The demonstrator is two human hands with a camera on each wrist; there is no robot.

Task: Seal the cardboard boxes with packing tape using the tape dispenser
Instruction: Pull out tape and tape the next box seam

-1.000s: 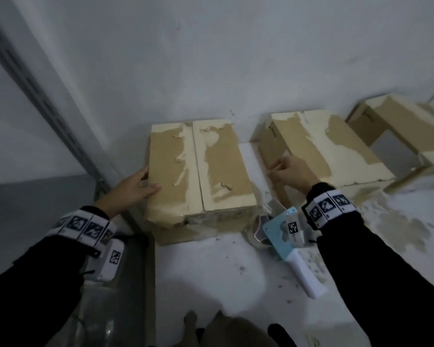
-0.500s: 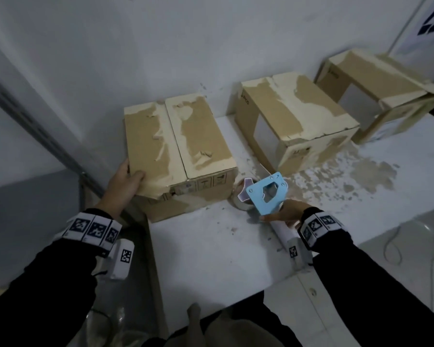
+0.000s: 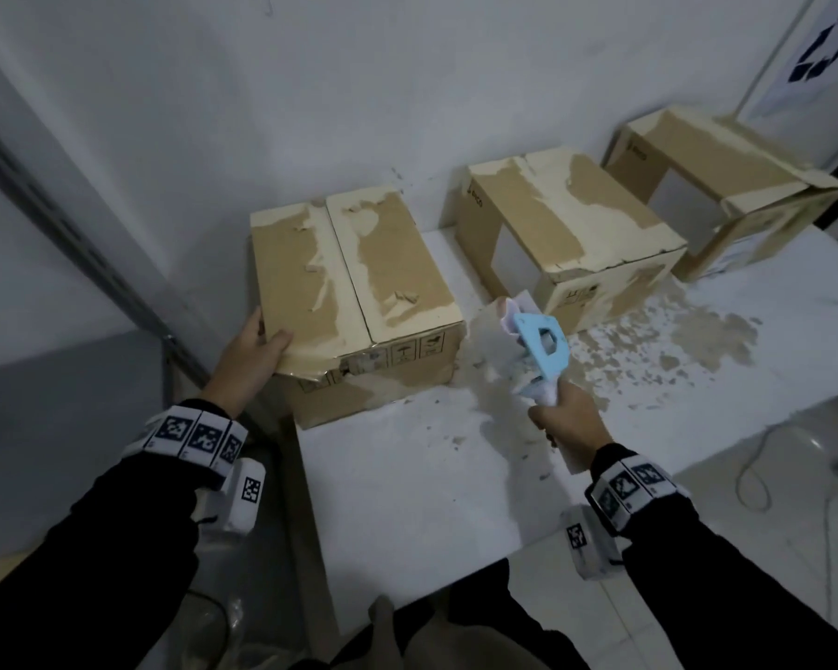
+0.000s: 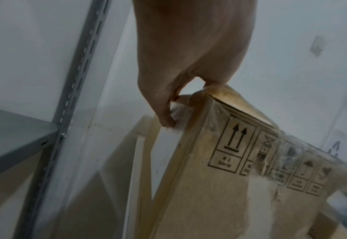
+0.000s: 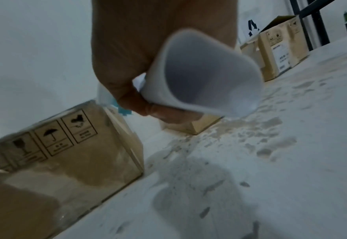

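At the bench's [image 3: 407,476] left end, the left hand [image 3: 248,360] grips the nearest cardboard box's [image 3: 359,282] corner while the right hand [image 3: 569,420] clasps the tape dispenser's [image 3: 538,345] handle, raised beside it. The box looks light and stiff with scuffed, peeling flaps, so bracing its corner seems wise.

The near cardboard box [image 4: 240,161] bears a row of printed handling pictograms on its front face: two upward arrows captioned "Side Up", a crossed-out square, an umbrella [image 5: 50,132] and a fragile glass; the remaining captions are illegible. At 2 o'clock, the middle box [image 3: 475,193] carries a vertical side mark, unreadable. Wristbands [image 3: 192,435] show square coded markers.
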